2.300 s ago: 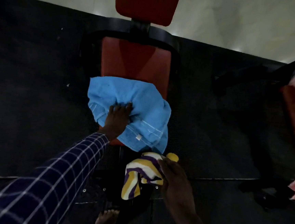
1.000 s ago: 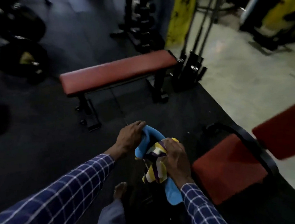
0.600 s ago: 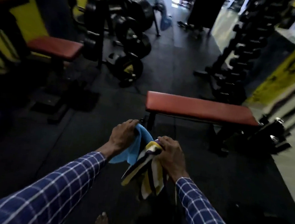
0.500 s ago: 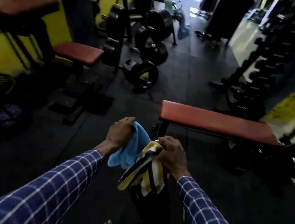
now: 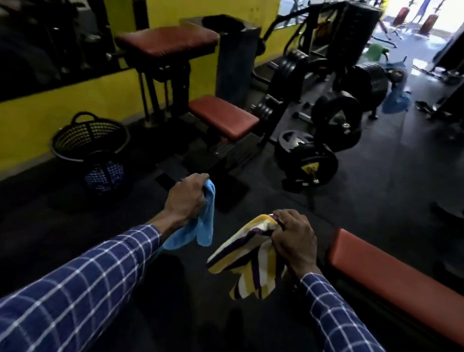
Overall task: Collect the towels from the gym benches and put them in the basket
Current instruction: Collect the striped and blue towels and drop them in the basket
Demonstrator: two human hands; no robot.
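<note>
Left hand [image 5: 185,197]: at the centre of the frame, raised above the dark floor [image 5: 392,190], with the fingers curled tight round a blue towel [image 5: 206,221].
Blue towel: hung down from the left fist beside the wrist, clear of the floor.
Right hand [image 5: 295,237]: just right of centre and a little lower, with the fingers closed round the top of a striped towel [image 5: 249,258].
Striped towel: yellow, white and purple. It hung in folds below the right fist, near the blue towel but apart from it.
Basket [image 5: 88,138]: black, with a mesh wall and a loop handle. It stood on the floor at middle left against the yellow wall [image 5: 10,134], well apart from both hands. What it held could not be told.
Bench [image 5: 400,289]: red-padded, at lower right, just beside the right hand.
Seat pad [image 5: 223,116]: red, above centre.
Weight plates [image 5: 308,160]: black, right of the seat pad.
Sleeves [image 5: 75,288]: blue check, on both arms.
</note>
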